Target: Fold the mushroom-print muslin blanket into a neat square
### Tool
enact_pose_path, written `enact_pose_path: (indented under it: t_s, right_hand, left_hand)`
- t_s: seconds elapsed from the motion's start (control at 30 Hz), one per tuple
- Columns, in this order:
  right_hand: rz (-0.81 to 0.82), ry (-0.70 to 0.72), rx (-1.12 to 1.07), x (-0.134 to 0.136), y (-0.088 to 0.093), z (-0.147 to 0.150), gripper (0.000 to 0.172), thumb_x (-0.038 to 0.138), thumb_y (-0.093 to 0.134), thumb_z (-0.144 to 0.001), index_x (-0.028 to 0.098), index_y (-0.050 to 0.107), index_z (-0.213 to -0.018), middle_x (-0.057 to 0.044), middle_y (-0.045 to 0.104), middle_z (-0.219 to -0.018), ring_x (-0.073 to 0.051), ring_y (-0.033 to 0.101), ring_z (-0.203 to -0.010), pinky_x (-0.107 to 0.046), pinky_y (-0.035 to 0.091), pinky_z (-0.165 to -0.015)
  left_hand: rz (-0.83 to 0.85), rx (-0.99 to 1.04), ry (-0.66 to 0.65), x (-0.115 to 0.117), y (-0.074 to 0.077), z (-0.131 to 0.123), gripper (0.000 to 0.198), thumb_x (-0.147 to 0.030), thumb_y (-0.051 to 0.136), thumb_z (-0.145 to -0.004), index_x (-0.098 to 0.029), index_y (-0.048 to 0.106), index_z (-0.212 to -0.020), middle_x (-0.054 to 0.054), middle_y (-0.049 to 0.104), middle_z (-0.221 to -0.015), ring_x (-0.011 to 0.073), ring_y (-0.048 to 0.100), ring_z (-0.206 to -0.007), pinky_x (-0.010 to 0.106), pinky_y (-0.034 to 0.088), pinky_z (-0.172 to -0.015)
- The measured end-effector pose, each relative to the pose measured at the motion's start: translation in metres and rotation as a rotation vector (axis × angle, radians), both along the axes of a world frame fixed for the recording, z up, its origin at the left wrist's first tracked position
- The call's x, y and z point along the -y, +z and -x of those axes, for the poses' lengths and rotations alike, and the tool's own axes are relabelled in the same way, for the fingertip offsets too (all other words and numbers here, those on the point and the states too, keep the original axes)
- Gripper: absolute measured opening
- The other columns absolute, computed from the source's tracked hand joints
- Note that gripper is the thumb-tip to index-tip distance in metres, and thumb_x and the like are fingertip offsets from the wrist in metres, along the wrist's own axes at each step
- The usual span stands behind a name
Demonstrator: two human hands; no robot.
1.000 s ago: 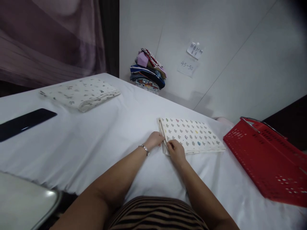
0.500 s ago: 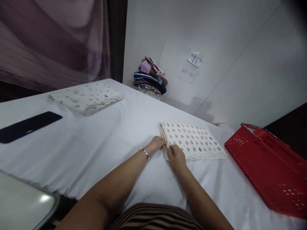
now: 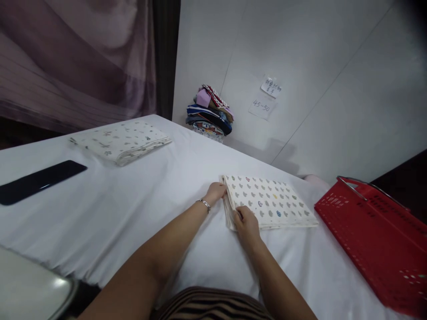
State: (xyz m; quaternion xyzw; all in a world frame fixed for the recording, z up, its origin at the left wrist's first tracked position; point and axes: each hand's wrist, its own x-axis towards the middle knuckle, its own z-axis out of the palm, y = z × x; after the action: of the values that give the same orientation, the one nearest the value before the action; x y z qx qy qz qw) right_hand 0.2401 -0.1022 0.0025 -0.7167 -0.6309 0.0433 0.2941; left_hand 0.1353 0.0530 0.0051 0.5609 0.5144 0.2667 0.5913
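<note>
We saw dim, cool, diffuse light that greyed the wall (image 3: 316,49) and left the mauve curtain (image 3: 83,58) murky. A soft shadow darkened the wall's lower part, and faint shading marked creases in the white tablecloth (image 3: 133,209). We caught a thin glint on the black smartphone (image 3: 40,180) and stronger glare on the pale glossy panel (image 3: 30,284). Wide-angle distortion seemed to stretch the red basket (image 3: 370,240); the top right corner fell black. The folded printed fabric (image 3: 267,195) looked slightly soft, the upper paper sign (image 3: 271,87) blurry.
</note>
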Motion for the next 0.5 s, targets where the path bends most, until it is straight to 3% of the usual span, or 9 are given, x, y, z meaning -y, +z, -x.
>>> enact_pose_path:
  t_s: [0.3,0.5]
  right_hand:
    - [0.054,0.084,0.036,-0.001,-0.005,-0.005,0.019,0.031,0.045,-0.090,0.022,0.062,-0.090,-0.003,0.063,-0.086,-0.017,0.058,-0.079,-0.026,0.040,-0.070]
    - [0.083,0.093,-0.005,-0.002,-0.005,-0.006,0.019,0.031,0.045,-0.091,0.022,0.062,-0.090,-0.003,0.063,-0.086,-0.017,0.059,-0.082,-0.026,0.040,-0.071]
  left_hand:
    - [0.045,-0.032,0.083,-0.025,0.006,-0.016,0.023,-0.029,0.053,-0.082,-0.014,0.056,-0.065,0.001,0.056,-0.053,0.0108,0.056,-0.048,0.020,0.035,-0.046]
    - [0.006,-0.047,0.097,-0.045,0.001,-0.021,0.013,-0.020,0.059,-0.075,-0.015,0.058,-0.063,-0.001,0.054,-0.050,0.0098,0.056,-0.052,0.018,0.037,-0.049]
